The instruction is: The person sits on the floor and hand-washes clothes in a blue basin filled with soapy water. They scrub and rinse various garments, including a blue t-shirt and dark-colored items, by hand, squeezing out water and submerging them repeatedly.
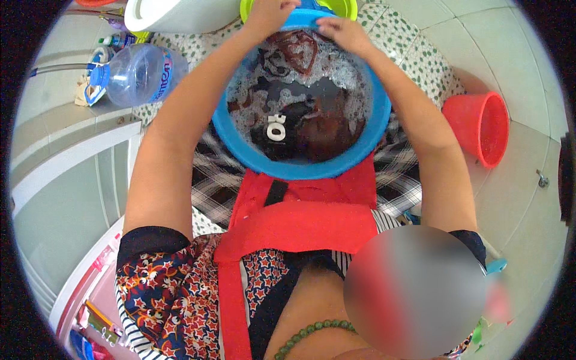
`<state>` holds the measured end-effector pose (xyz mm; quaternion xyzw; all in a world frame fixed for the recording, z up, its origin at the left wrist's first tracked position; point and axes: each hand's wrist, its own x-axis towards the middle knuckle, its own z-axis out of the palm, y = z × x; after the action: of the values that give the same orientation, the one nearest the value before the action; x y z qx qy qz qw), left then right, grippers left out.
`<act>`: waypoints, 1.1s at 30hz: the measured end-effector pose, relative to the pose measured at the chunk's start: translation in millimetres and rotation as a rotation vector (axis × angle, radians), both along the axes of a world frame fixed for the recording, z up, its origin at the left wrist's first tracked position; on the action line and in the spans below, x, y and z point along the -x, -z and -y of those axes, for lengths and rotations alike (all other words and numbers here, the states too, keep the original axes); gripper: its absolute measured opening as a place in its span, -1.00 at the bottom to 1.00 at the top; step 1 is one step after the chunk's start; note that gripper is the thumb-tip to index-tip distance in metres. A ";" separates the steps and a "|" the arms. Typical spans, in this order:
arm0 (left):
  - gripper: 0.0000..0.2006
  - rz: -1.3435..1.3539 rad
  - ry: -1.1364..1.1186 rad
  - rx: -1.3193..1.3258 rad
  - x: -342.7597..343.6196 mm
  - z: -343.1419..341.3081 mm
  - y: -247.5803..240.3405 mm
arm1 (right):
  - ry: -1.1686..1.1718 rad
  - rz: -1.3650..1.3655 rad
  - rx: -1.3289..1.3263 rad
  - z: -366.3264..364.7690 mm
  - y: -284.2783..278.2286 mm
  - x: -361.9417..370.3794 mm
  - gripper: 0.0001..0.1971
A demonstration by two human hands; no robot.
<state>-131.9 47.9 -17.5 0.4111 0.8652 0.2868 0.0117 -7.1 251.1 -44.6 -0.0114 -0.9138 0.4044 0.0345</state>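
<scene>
A large blue basin [303, 170] stands in front of me, holding foamy water. Dark wet clothes [336, 123], black and brownish, soak in it, and one dark piece carries white raised letters. My left hand [273, 13] is at the far rim, its fingers drawn together and partly cut off by the picture's top edge; what they hold is not visible. To its right, my right hand [345, 35] has its fingers bent over the far rim of the same basin. Just beyond that rim sits a yellow-green basin [350, 8] with something blue inside.
A clear plastic water jug [141, 75] with a blue cap lies at the left, below a white tub [180, 15]. On the right a red bucket [474, 126] is tipped beside the tiled wall. A white-framed glass door [72, 186] is at the lower left.
</scene>
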 end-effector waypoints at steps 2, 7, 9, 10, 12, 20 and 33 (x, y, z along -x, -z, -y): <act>-0.71 0.018 -0.012 0.054 -20.7 18.3 25.8 | -0.108 -0.023 -0.149 14.5 28.8 -24.2 -0.47; -0.37 0.295 -0.095 0.255 -64.4 62.6 80.1 | 0.064 0.277 -0.374 60.6 61.0 -57.7 -0.30; -0.26 0.269 0.002 0.280 -82.6 79.6 98.3 | 0.099 0.400 -0.289 65.0 65.3 -63.9 -0.36; -0.26 0.310 -0.029 0.361 -91.3 82.6 100.5 | 0.118 0.373 -0.298 68.6 67.5 -70.9 -0.42; -0.27 0.348 -0.036 0.455 -119.3 96.2 87.1 | 0.074 0.549 -0.253 76.6 47.2 -79.0 -0.46; -0.50 0.334 -0.036 0.195 -138.0 113.4 73.4 | 0.284 0.332 0.661 78.4 -2.1 -104.4 -0.61; -0.38 0.321 -0.038 0.196 -134.0 128.7 43.5 | 0.109 -0.053 1.011 72.9 -273.0 -70.9 -0.77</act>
<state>2.0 -80.8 -61.0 0.3407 0.8836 0.2632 0.1842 63.8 178.2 228.4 -0.0640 -0.6008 0.7938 0.0687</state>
